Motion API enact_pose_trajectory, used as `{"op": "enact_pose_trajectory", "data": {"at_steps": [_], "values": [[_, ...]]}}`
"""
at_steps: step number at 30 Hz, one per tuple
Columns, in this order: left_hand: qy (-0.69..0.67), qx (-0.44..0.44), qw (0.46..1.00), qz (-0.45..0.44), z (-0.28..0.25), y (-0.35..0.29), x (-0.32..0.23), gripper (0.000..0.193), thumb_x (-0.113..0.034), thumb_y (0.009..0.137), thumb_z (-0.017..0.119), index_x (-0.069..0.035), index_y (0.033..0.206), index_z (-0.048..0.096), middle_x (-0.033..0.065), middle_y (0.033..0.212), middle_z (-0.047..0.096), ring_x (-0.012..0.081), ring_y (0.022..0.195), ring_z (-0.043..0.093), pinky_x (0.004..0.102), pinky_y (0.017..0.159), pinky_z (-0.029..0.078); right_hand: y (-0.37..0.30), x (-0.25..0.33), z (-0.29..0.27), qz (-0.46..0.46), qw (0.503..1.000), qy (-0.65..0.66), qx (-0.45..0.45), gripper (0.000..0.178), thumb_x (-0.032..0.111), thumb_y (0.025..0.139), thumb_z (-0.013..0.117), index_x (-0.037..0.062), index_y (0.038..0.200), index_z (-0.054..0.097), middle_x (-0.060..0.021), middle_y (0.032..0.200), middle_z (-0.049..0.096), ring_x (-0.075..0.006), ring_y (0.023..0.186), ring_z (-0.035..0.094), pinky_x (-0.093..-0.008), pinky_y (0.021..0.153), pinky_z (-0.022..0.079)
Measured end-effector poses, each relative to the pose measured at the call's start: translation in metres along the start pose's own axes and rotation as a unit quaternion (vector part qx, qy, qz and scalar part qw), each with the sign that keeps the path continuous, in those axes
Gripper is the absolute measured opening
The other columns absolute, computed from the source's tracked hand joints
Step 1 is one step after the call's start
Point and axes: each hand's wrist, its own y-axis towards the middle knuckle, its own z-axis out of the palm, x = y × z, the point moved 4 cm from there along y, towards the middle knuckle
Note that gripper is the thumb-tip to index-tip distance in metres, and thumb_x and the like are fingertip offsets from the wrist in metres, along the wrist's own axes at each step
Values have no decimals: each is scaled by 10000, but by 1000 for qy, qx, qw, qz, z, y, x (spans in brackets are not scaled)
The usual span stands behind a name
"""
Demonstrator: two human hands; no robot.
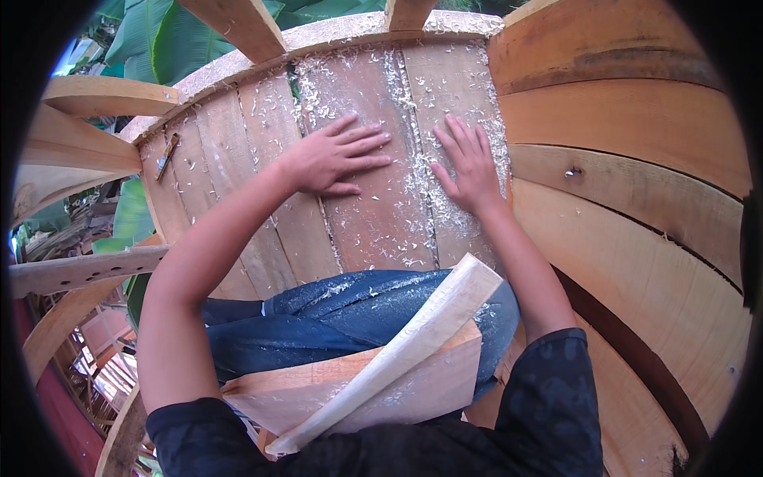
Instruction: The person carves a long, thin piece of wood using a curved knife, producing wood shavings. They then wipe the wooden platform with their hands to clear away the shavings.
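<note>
Wooden planks (366, 215) laid side by side form the floor in front of me, strewn with pale wood shavings (322, 95). My left hand (342, 157) rests palm down on a reddish middle plank, its fingers spread. On the plank to the right lies my right hand (467, 163), also with fingers apart, among shavings. Neither hand holds anything. Across my lap in jeans (334, 310) sit a thick wooden block (437, 381) and, leaning over it, a pale curved wooden piece (405, 342).
Curved side planks (628, 119) rise along the right, with a dark gap lower down. A light beam (342, 38) closes the far edge, with upright timbers (238, 28) against it. At far left lies a small metal-and-wood tool (167, 157). Banana leaves (163, 44) hang outside.
</note>
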Motion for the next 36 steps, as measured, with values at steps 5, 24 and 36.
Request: {"op": "enact_pose_trajectory", "data": {"at_steps": [5,24,36], "values": [[148,30,968,-202,-13,7,40,692,-631,985,268,-258,1565,197,56,1629,180,229,1509,131,496,1226,41,-3,-1,4,9,1000,-9,18,574,434,944,516,170,1446,428,-115,1521,384,-268,1430,326,-482,1200,153],[52,-38,997,-50,6,34,-19,788,-730,941,132,-257,1571,163,55,1636,125,218,1511,97,490,1221,0,1,-6,15,-19,996,-58,67,630,476,977,433,167,1516,328,-149,1567,297,-298,1469,244,-510,1197,94],[160,-20,908,-388,-24,5,55,761,-681,949,345,-220,1549,268,113,1574,320,270,1479,249,548,1189,152,2,-1,7,-4,997,-44,63,620,436,948,490,167,1493,370,-149,1548,330,-298,1457,271,-508,1199,114]]}}
